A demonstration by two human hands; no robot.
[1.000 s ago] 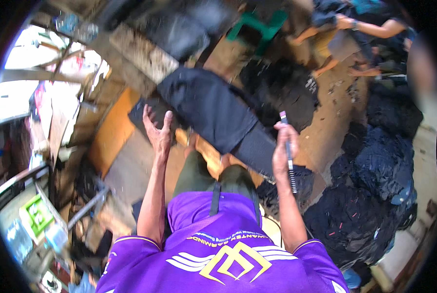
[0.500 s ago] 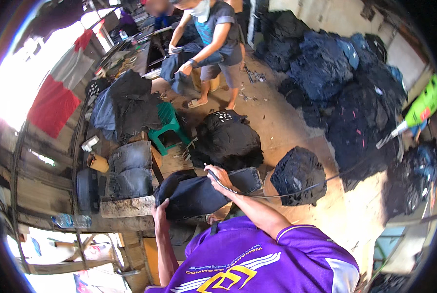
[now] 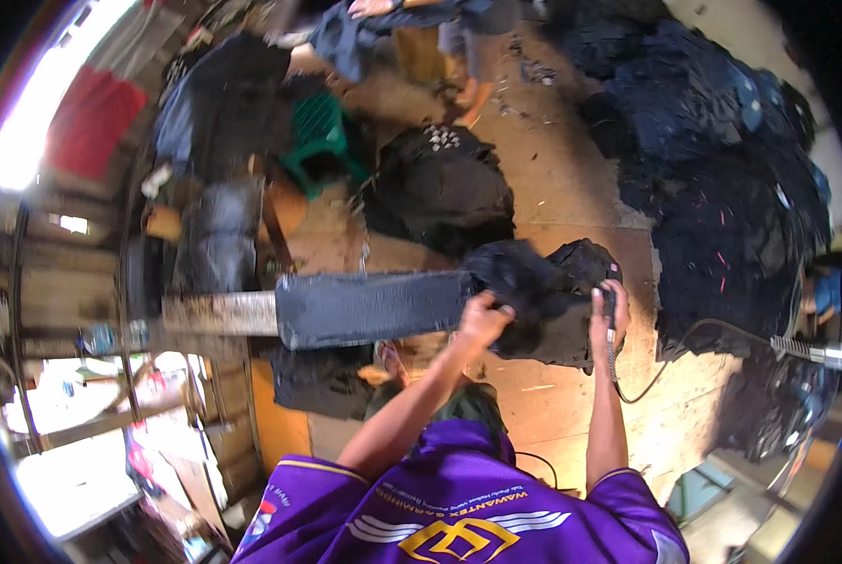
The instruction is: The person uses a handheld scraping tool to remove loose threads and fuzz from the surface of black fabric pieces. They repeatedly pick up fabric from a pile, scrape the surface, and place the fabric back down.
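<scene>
My left hand (image 3: 485, 320) is closed on a dark garment (image 3: 510, 268), which hangs blurred past the right end of a long board (image 3: 374, 308) covered in dark cloth. In my right hand (image 3: 609, 310) is a slim dark handpiece (image 3: 611, 303), with a spring sleeve where its cable (image 3: 642, 385) leaves it. That hand is over the right side of a heap of dark cloth (image 3: 566, 343), and the garment partly covers the heap.
A large pile of dark garments (image 3: 722, 207) lies at the right. Ahead are another dark cloth pile (image 3: 438, 193) and a green plastic stool (image 3: 322, 141). A person's bare foot (image 3: 475, 101) shows at the top. Dark cloth (image 3: 317, 381) lies below the board.
The garment has come off the board and moved right in my left hand. My right hand, with the handpiece, has swung right, away from the garment. The view has tilted down.
</scene>
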